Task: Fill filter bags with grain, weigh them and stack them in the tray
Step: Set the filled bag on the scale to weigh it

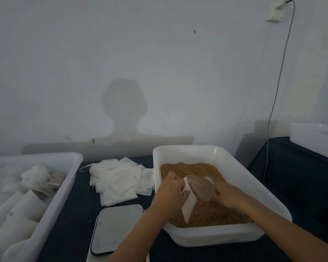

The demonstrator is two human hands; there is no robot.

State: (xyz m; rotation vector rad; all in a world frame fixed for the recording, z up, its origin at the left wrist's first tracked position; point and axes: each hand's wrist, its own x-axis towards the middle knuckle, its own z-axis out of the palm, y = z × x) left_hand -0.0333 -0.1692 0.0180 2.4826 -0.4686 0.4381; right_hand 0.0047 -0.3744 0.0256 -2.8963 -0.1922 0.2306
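The bag [188, 203] is hanging over the grain [204, 212], inside the tub [212, 237] on the right part of the table [74, 210]. The left hand [171, 191] is pinching the bag at its upper edge, fingers curled around the white paper. The right hand [226, 195] is gripping a clear scoop [201, 188], and the scoop's mouth is pointing toward the open top of the bag. Both forearms are reaching in from the lower right.

The table is wearing a dark cloth and is standing against a plain pale wall [121, 53], where the shadow of the person's head and shoulders is falling. The light is dim.

Just left of the tub, a loose pile of empty bags [117, 180] is lying on the cloth. In front of the pile, a flat scale [116, 227] is sitting with its grey plate bare. At the far left, a tray [64, 195] is holding rows of filled bags. At the right edge, another white tub [311, 140] is showing partly. A cable [278, 76] is running down the wall from a socket [275, 11].
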